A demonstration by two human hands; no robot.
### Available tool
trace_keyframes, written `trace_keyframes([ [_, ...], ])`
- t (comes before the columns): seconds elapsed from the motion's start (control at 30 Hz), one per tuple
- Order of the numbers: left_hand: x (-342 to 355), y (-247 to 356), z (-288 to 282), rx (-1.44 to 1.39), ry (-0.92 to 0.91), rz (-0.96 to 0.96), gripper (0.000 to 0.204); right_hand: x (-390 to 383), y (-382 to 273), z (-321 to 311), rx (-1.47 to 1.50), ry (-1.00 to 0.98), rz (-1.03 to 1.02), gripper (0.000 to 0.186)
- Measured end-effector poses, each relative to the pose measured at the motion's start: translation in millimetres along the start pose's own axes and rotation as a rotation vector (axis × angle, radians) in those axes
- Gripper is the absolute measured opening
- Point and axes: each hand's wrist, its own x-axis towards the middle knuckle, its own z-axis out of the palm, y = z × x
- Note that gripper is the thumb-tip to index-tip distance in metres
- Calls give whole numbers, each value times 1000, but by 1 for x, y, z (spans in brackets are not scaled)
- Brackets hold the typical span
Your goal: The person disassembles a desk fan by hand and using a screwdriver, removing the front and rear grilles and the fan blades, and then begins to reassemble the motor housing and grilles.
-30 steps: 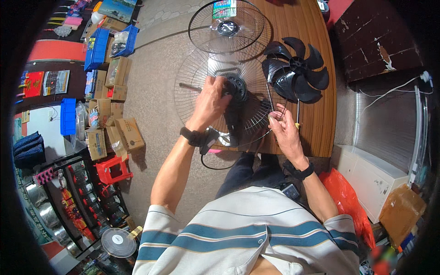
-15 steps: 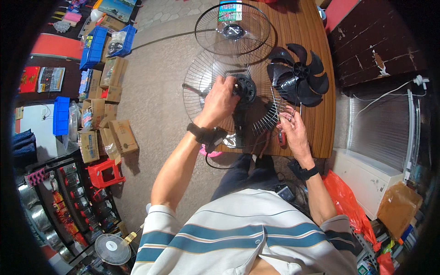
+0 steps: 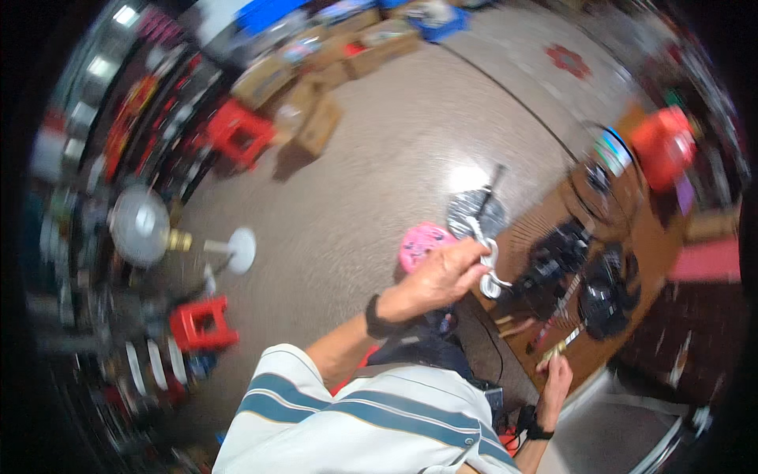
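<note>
My left hand is closed on a looped white cord off the table's near left corner. By the table's near edge, my right hand is closed around a slim tool, apparently a screwdriver, with a yellowish handle and pale shaft; blur hides its tip. Beyond it on the table lies a dark fan blade. Left of the blade is the black fan motor with its wire guard. A round wire fan grille rests farther off. A red-handled tool lies near the right hand.
The brown wooden table stands at right. A pink stool seat and a dark shiny round thing are beside it. Red stools, a white fan and cardboard boxes stand leftward. A red bag is at the far right.
The view has swung left. My left hand has left the fan motor and now holds the white cord. My right hand has moved back from the fan guard to the table's near edge.
</note>
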Motion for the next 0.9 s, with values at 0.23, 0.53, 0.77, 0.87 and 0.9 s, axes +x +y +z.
trace_keyframes([
  [0.23,-206,-29,-26,52,171,-370,26,-35,-42,125,-378,-585,-58,44],
  [0.53,-355,-51,-122,102,291,-605,33,-73,-51,297,-416,-859,-164,36],
  [0.77,-505,-137,-272,96,395,-871,35,-98,-73,496,-585,-939,-301,35],
  [0.87,-572,-188,-334,-10,385,-1126,37,-98,-65,577,-587,-966,-276,35],
  [0.9,-597,-201,-356,10,460,-1117,36,-103,-68,607,-520,-992,-281,35],
])
